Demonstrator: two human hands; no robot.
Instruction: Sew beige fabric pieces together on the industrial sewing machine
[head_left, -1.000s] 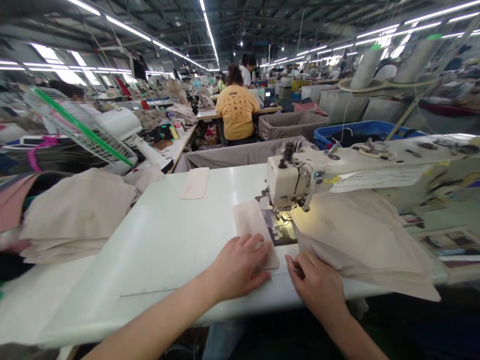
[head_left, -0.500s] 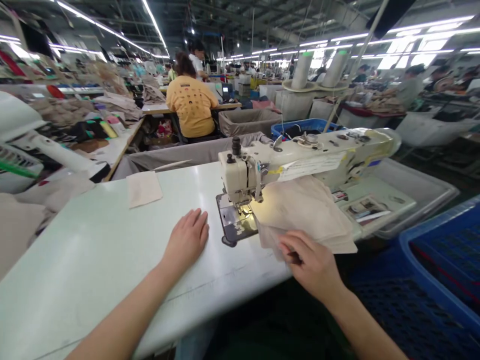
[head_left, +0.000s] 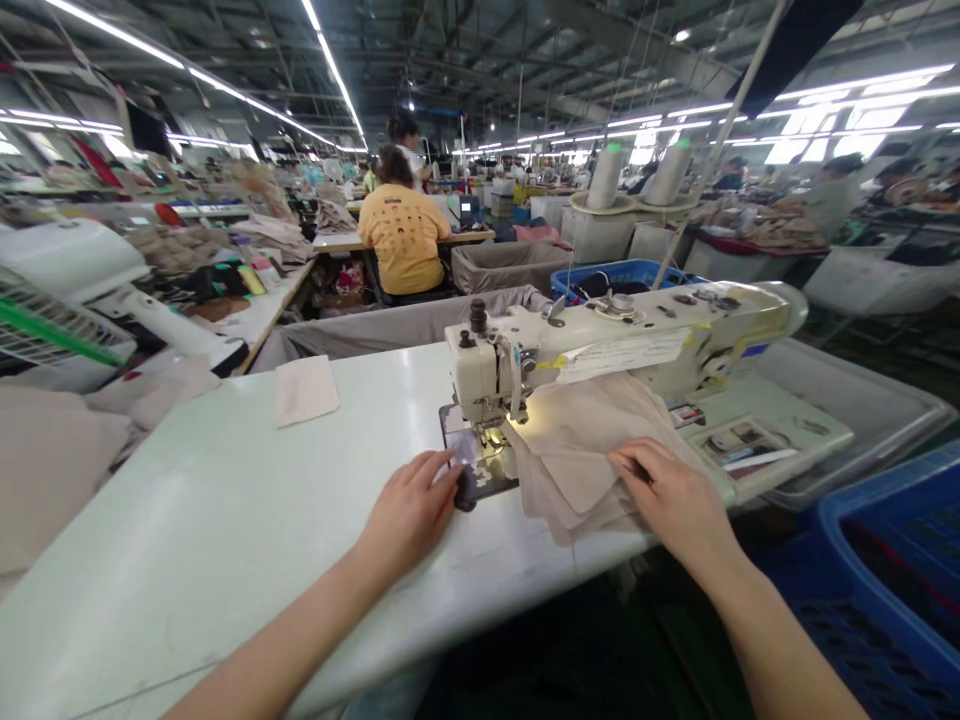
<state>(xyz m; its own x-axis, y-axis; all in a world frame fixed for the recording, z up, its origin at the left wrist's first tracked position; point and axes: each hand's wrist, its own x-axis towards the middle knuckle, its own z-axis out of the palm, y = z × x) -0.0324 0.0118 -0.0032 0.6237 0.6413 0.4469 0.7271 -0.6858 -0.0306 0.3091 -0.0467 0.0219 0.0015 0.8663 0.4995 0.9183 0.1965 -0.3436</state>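
Observation:
A cream industrial sewing machine (head_left: 600,335) stands on the pale green table (head_left: 225,520), its lamp lighting the needle area. Under its arm, right of the needle, lie layered beige fabric pieces (head_left: 577,470). My right hand (head_left: 675,500) pinches the edge of an upper piece between thumb and fingers, at the right side of the stack. My left hand (head_left: 416,505) rests on the table with fingers stretched, the tips by the left edge of the metal needle plate (head_left: 480,470). Farther left, a small beige fabric piece (head_left: 306,390) lies flat on the table.
A white fan (head_left: 82,280) and heaped beige cloth (head_left: 60,460) are at the left. Blue plastic crates (head_left: 862,540) stand at the right. Thread cones (head_left: 604,178) rise behind the machine. A co-worker in a yellow shirt (head_left: 405,235) sits ahead, facing away.
My right hand has moved right along the fabric stack, and an upper piece's edge is now drawn toward it. My left hand has shifted right, to the needle plate. The view has tilted slightly up.

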